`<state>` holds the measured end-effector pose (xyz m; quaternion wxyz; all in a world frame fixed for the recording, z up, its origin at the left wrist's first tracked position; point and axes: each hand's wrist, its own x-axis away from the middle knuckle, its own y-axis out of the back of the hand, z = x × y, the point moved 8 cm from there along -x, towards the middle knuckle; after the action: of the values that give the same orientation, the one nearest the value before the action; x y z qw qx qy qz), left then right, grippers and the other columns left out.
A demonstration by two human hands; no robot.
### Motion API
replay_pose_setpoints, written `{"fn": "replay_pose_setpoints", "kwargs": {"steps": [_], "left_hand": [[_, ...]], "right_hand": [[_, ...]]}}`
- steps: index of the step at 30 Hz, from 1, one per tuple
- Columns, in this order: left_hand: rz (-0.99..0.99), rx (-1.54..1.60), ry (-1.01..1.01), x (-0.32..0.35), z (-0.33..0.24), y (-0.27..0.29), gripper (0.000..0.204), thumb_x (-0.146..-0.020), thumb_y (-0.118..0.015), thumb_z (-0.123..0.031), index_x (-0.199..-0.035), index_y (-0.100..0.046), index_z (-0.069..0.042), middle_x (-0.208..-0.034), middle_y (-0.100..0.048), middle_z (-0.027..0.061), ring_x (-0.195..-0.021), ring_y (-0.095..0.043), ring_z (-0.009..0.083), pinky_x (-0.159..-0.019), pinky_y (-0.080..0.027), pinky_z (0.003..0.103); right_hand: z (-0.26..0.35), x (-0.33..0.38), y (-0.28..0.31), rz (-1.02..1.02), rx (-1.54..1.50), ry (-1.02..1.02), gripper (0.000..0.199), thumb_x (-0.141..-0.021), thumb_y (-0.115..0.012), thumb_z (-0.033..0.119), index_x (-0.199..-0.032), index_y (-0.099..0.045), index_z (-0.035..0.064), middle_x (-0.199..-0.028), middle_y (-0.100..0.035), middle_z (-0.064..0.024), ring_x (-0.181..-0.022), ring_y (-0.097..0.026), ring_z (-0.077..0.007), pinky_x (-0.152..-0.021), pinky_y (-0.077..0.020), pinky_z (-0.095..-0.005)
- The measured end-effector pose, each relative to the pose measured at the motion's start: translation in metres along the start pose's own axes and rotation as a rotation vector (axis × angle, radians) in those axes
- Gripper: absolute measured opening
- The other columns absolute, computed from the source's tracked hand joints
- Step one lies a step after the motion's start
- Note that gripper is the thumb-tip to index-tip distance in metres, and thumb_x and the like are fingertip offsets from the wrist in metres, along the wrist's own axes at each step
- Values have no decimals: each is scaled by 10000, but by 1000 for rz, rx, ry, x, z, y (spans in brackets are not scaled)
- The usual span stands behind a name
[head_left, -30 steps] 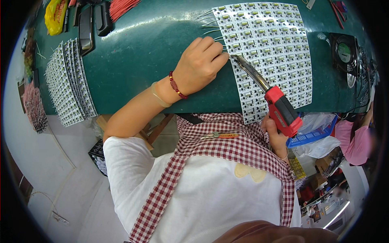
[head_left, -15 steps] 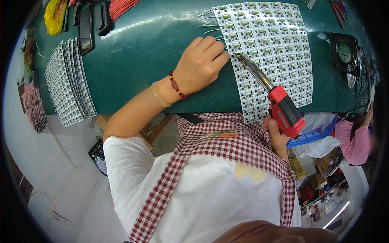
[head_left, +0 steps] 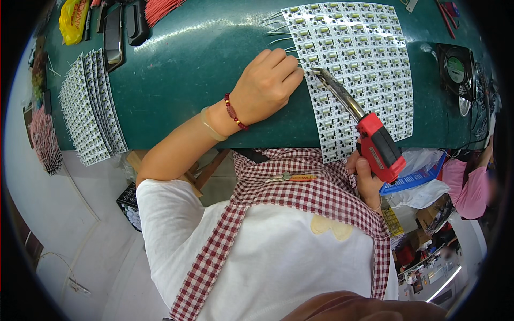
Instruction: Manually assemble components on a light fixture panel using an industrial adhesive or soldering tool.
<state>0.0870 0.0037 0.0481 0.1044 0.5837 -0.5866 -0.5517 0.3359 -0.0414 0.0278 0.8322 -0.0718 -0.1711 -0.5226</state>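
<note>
My left hand [head_left: 269, 80] is closed in a pinch at the left edge of a white panel of small circuit boards [head_left: 364, 80]. Whatever its fingertips hold is hidden behind the knuckles. Thin pale wires [head_left: 279, 40] stick out from that edge, just beyond the hand. My right hand [head_left: 368, 182] grips a red and black soldering gun [head_left: 379, 147], its metal barrel slanting up and left. The dark tip lies over the panel's left columns, close to the left fingertips; whether it touches a board I cannot tell.
A stack of similar panels [head_left: 88, 109] lies at the left table edge. Behind it are a phone [head_left: 113, 40], a black case [head_left: 137, 24], a yellow bag [head_left: 73, 21] and red wires [head_left: 160, 9]. A black fan [head_left: 455, 72] stands at right. A pink sleeve [head_left: 468, 187] shows beyond.
The soldering gun has shifted slightly to the right, its tip moving a little further in from the panel's left edge. My left hand has barely moved.
</note>
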Motion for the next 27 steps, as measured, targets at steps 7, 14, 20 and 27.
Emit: {"fn": "replay_pose_setpoints", "kwargs": {"steps": [7,14,20,27], "left_hand": [[-4,2,9,0,0,1,201,-663,-682,33,-854,-671,-29,-751,-500,58,-706,-516,224,-637,-433,334],[10,-36,41,1,3,-1,175,-690,-707,9,-845,-651,-49,-783,-531,49,-736,-543,219,-650,-428,334],[-34,-23,57,1,4,4,173,-692,-721,1,-839,-648,-55,-786,-543,42,-736,-552,216,-639,-426,335],[2,2,-4,6,-8,2,207,-675,-722,10,-863,-667,-55,-716,-483,38,-667,-518,205,-599,-408,331]], "right_hand": [[3,-2,-2,-5,-16,-20,200,-962,-617,185,-873,-588,9,-735,-576,-28,-643,-535,-114,-593,-437,-269],[-1,-1,2,-48,-3,71,495,-947,-632,272,-1295,-481,-47,-668,-564,-82,-534,-491,-131,-512,-398,-271],[-3,0,1,-30,16,63,481,-953,-624,268,-1289,-485,-46,-660,-565,-82,-534,-493,-134,-521,-403,-273],[3,1,-4,0,-76,5,189,-962,-593,157,-844,-571,11,-705,-550,-39,-632,-526,-114,-585,-433,-269]]}}
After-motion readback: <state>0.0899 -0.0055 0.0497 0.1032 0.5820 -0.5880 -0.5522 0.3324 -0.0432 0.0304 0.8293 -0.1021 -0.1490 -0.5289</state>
